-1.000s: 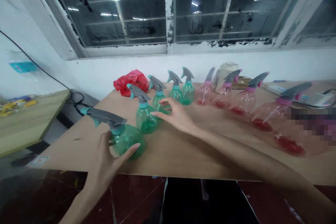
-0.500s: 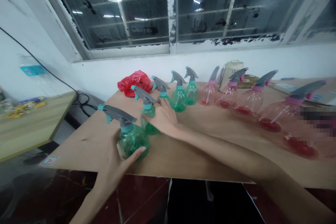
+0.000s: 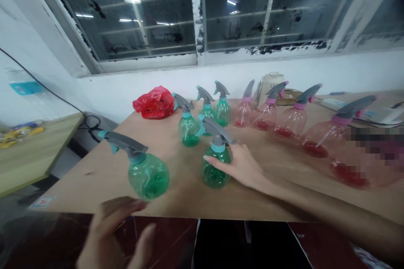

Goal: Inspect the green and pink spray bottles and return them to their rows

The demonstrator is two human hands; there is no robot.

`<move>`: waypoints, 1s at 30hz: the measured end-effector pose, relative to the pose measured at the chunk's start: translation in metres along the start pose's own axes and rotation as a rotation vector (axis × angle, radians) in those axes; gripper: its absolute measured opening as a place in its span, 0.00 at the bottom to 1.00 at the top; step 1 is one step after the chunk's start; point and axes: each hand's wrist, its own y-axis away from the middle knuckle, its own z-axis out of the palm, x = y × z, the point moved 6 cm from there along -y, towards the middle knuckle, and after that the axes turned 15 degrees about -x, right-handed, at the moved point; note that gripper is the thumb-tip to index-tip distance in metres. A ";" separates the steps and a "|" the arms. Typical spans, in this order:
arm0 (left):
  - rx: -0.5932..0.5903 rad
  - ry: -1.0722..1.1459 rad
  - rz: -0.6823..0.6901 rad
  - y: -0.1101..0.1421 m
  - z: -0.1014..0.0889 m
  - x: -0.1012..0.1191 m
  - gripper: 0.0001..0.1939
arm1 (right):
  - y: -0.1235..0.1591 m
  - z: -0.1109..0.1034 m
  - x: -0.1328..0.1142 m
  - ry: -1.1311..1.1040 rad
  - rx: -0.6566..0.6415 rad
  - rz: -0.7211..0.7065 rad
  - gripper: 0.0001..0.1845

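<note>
My right hand (image 3: 241,164) is wrapped round a green spray bottle (image 3: 216,168) with a grey and teal trigger head, near the table's front. My left hand (image 3: 113,231) is off the front edge, fingers and thumb apart, holding nothing. Just beyond it, another green spray bottle (image 3: 148,176) stands on the table by itself. Behind are more green bottles: one in the middle (image 3: 188,130), one partly hidden by the held bottle's head (image 3: 207,111), and one at the back (image 3: 222,111). Each has some green liquid inside.
Several pink spray bottles (image 3: 290,122) with red liquid line the right side of the table (image 3: 104,172). A red plastic bag (image 3: 154,103) lies at the back left, and a pale canister (image 3: 268,86) stands by the wall. A second table (image 3: 59,138) is at left.
My left hand has let go of the nearest left green bottle and drawn back toward me. My right hand has brought its green bottle right and nearer, away from the row.
</note>
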 end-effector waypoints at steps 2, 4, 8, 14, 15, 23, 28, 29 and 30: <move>-0.112 0.050 0.122 -0.018 0.036 0.033 0.15 | 0.011 -0.012 0.013 -0.049 0.069 0.041 0.20; -0.299 0.096 0.140 -0.043 0.079 0.056 0.27 | 0.019 -0.022 0.024 -0.104 0.147 0.063 0.17; -0.603 0.327 0.131 -0.088 0.145 0.085 0.44 | 0.031 -0.041 0.042 -0.324 0.236 0.070 0.16; -0.760 0.533 0.121 -0.117 0.180 0.121 0.36 | 0.037 -0.067 0.075 -0.644 0.219 0.115 0.19; -0.777 0.523 0.121 -0.119 0.183 0.125 0.34 | 0.035 -0.069 0.082 -0.721 0.209 0.133 0.19; -1.057 0.462 0.159 -0.117 0.192 0.139 0.25 | 0.011 -0.065 0.123 -1.309 0.182 0.255 0.13; -0.942 0.368 0.261 -0.123 0.200 0.121 0.18 | 0.007 -0.043 0.135 -1.526 -0.029 0.328 0.12; -0.876 0.294 0.294 -0.128 0.202 0.116 0.17 | 0.008 -0.038 0.137 -1.564 -0.067 0.337 0.12; -0.795 0.205 0.313 -0.133 0.204 0.110 0.17 | 0.009 -0.035 0.140 -1.598 -0.092 0.342 0.12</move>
